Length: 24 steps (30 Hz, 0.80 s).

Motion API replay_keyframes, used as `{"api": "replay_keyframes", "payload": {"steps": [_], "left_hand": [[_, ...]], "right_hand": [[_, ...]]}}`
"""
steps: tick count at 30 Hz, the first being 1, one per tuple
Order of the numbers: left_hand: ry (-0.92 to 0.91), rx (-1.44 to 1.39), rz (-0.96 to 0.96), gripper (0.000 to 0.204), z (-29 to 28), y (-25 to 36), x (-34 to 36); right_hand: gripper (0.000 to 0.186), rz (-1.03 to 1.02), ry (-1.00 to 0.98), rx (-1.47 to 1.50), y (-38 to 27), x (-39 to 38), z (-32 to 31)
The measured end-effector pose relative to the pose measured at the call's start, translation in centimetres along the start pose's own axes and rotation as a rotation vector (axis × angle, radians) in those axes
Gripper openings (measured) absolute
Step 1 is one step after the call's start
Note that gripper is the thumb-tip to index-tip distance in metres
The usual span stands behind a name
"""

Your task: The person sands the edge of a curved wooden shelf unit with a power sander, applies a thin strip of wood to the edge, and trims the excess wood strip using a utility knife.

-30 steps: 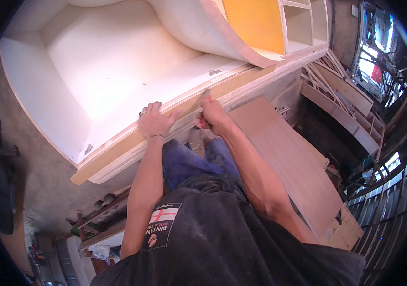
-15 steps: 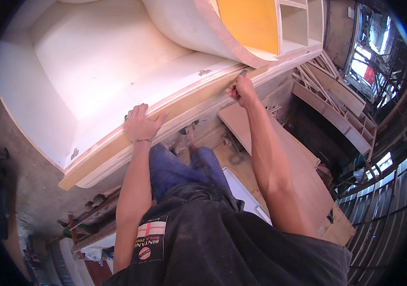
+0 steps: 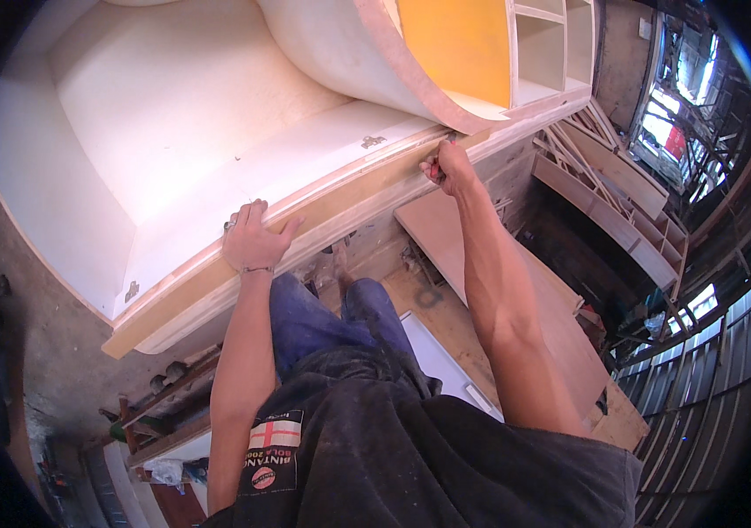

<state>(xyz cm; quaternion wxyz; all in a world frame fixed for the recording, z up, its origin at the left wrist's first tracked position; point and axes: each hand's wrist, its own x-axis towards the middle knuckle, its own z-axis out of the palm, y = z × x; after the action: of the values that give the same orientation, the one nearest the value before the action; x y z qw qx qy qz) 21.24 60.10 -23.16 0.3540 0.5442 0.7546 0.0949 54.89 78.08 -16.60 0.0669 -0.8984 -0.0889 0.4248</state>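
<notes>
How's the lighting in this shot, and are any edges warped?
In the head view, the white cabinet interior looks bright, nearly washed out in places; the same head view shows the metal sheets bowing toward a dark rim; also in the head view, the wooden strip looks clear enough between the hands.

The right hand (image 3: 453, 169) conceals most of the red-handled tool (image 3: 434, 172) (its type cannot be determined), the view's upper edge cuts off the white cabinet (image 3: 173, 97), and the clutter (image 3: 679, 132) at far right is too blurred to identify.
</notes>
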Motion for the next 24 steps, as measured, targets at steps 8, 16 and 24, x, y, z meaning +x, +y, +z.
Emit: {"api": "replay_keyframes", "payload": {"steps": [8, 16, 24], "left_hand": [[-0.017, -0.037, 0.006, 0.06, 0.0, 0.0, 0.0], [-0.044, -0.001, -0.024, 0.062, -0.6, 0.1, 0.1], [-0.024, -0.01, -0.012, 0.06, -0.8, 0.4, 0.0]], "right_hand": [[0.03, 0.093, -0.073, -0.089, 0.9, -1.3, 1.3], [0.033, 0.109, -0.12, -0.099, 3.2, -8.5, 7.3], [0.033, 0.109, -0.146, -0.068, 4.5, -14.2, 11.8]]}}
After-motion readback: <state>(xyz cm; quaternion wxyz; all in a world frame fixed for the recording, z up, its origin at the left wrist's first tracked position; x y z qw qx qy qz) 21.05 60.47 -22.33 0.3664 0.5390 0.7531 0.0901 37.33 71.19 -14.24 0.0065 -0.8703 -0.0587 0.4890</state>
